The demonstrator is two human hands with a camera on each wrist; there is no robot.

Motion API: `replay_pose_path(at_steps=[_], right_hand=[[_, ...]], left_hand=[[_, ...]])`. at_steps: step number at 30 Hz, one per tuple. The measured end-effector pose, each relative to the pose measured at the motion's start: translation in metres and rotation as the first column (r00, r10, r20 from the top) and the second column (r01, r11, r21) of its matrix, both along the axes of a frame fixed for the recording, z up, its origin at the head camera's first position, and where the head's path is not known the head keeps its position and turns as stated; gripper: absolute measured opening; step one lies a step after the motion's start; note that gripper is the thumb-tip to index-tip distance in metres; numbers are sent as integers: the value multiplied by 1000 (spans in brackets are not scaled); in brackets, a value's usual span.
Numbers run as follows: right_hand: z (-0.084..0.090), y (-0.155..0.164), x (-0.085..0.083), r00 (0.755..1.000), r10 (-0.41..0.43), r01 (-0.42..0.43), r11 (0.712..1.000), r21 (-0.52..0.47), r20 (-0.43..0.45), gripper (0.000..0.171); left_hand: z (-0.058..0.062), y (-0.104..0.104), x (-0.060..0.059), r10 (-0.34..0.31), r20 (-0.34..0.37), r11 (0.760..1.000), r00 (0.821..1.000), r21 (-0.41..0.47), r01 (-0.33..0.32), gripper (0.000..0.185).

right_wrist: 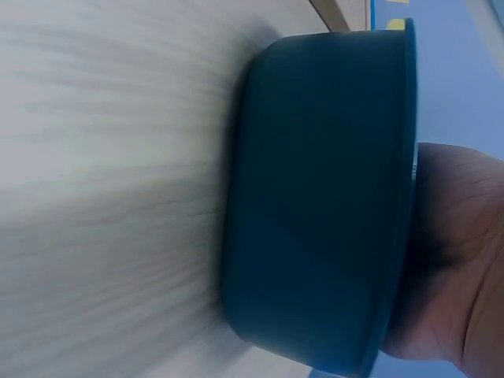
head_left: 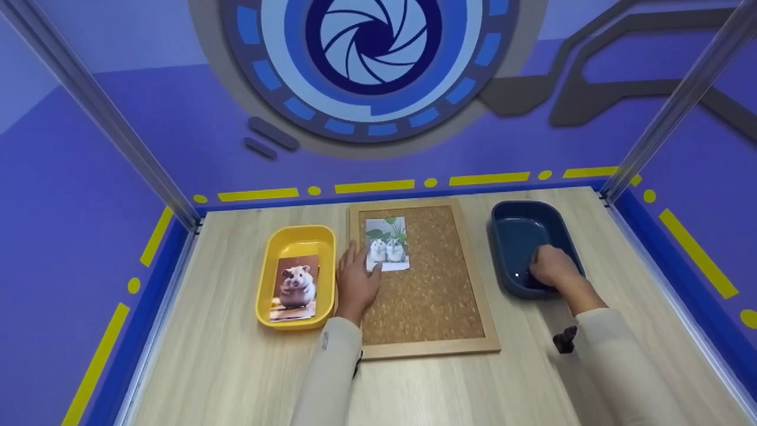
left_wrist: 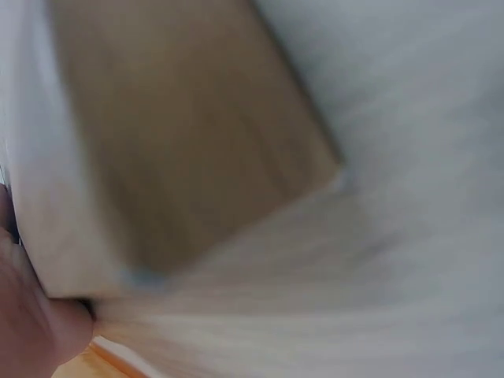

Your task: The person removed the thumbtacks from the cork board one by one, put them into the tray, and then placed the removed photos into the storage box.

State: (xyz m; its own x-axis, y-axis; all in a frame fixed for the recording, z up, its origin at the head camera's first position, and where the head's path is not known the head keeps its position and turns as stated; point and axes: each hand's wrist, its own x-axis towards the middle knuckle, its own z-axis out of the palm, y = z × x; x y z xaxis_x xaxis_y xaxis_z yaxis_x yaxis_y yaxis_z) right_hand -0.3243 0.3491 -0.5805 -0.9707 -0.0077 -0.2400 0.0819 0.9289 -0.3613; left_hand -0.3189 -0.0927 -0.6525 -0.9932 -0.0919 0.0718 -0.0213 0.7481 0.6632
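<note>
My left hand (head_left: 358, 284) rests along the left frame of a cork board (head_left: 437, 302), fingers fairly straight. Its fingertips lie beside a photo of two hamsters (head_left: 387, 245) on the board's upper left. On the right, my right hand (head_left: 555, 269) reaches down into a dark blue tray (head_left: 502, 254) with bent fingers. The tray's wall (right_wrist: 323, 189) hides the fingertips in the right wrist view, so whether they pinch anything is unclear. A tiny bright spot shows on the tray floor near them. The left wrist view has the board's wooden edge (left_wrist: 197, 142), blurred.
Left of the board stands a yellow tray (head_left: 262, 299) with hamster photos (head_left: 295, 290) in it. All this sits on a light wooden table (head_left: 225, 367). Purple panels (head_left: 130, 177) with metal posts enclose the table at the back and sides.
</note>
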Motion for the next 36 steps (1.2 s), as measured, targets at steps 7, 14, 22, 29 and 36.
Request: replay_pose_path(at_steps=[7,14,22,29,36], right_hand=[[-4,1,2,1000,10,-11,1000,28,21,26],[-4,5,4,1000,6,-6,1000,12,9,26],[8,3,7,997,14,-16,1000,-15,-80,10],[29,-26,6,977,5,-17,999,-51,-214,24],[47,-71,8,940,28,-49,997,-55,-340,25]], left_hand=[[0,1,1,-9,-42,999,999,48,11,59],[-2,1,-1,4,-18,1000,1000,17,-4,61],[-1,0,-2,12,8,1000,1000,7,-12,62],[1,-2,0,20,7,1000,1000,0,-20,62],[6,-1,3,-10,-18,999,1000,36,11,60]])
